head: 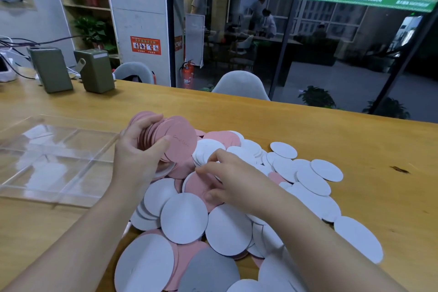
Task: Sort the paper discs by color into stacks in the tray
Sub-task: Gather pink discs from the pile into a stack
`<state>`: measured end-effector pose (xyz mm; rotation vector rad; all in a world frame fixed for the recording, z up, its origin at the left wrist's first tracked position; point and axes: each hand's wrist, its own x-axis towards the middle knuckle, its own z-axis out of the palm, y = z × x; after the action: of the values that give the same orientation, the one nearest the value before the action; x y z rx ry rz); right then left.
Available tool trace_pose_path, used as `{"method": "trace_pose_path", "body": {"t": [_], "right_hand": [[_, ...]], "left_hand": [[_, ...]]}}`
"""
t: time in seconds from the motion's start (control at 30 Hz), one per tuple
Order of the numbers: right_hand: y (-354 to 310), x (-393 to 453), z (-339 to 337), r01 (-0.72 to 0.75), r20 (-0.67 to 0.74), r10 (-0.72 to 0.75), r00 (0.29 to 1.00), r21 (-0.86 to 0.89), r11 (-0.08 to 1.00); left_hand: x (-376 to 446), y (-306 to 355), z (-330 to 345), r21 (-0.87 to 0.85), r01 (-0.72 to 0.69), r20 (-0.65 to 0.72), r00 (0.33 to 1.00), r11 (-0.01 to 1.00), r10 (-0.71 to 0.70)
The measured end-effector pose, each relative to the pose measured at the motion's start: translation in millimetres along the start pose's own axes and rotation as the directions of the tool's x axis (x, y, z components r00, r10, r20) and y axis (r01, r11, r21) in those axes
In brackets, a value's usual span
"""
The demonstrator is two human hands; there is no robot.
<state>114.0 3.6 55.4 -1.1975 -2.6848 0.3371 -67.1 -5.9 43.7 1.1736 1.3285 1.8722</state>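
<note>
A fanned stack of pink discs [174, 141] is gripped edgewise in the left hand [137, 156]. One pink disc [201, 187] is pinched by the right hand [227, 180] atop the loose pile [237, 220] on the bench [237, 111]. Thin, light and slippery, the discs are best taken at the rim. The clear tray [54, 161] lies just left.

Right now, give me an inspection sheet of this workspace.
Surface: wooden table, dark mark near its right side.
Job's things: clear tray at left, no discs in it; pile of pink and white discs loose on the table.
Clutter: two green boxes at far left.
Hands: left hand grips a pink stack; right hand pinches a pink disc in the pile.
Cables: black and white leads, far left.
Surroundings: grey chairs, fire extinguisher, glass wall, plants.
</note>
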Motion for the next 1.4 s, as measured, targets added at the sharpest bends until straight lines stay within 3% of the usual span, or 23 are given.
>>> {"method": "trace_pose_path", "body": {"t": [0.17,0.37,0.5,0.7,0.93,1.03,1.17,1.4], "right_hand": [[-1.5,0.9,-1.8,-0.001,-0.028,0.001,1.0,-0.007,1.0],[2.3,1.3,-0.3,0.013,-0.119,0.005,0.993,0.151,0.988],[7.9,1.7,-5.7,-0.025,-0.168,0.081,0.982,0.309,0.951],[10.7,3.6,-3.5,-0.071,-0.291,0.313,0.904,0.62,0.781],[10.6,5.7,4.9,-0.107,-0.362,0.33,0.872,0.517,0.849],[10.5,8.1,8.3,-0.102,-0.336,0.334,0.88,0.555,0.826],[7.7,7.5,9.8,-0.117,-0.305,0.342,0.889,0.571,0.813],[5.7,7.6,15.3,-0.123,-0.138,0.281,0.95,0.659,0.742]], "left_hand": [[3.5,-8.1,-2.3,0.039,-0.027,0.03,0.999,0.999,0.026],[5.6,-11.3,-4.5,0.099,-0.046,0.075,0.996,0.994,0.038],[4.3,-11.2,-2.1,0.064,-0.047,0.147,0.988,0.997,0.038],[0.7,-9.6,-0.9,0.014,-0.021,0.289,0.957,1.0,0.016],[-2.9,-12.8,0.0,0.072,-0.022,0.418,0.909,0.997,-0.01],[-3.6,-12.3,0.5,0.107,-0.057,0.45,0.893,0.993,0.003],[-4.9,-10.2,1.4,0.215,-0.221,0.504,0.859,0.951,0.085],[-7.4,-12.5,3.0,0.392,-0.286,0.579,0.815,0.874,0.007]]}}
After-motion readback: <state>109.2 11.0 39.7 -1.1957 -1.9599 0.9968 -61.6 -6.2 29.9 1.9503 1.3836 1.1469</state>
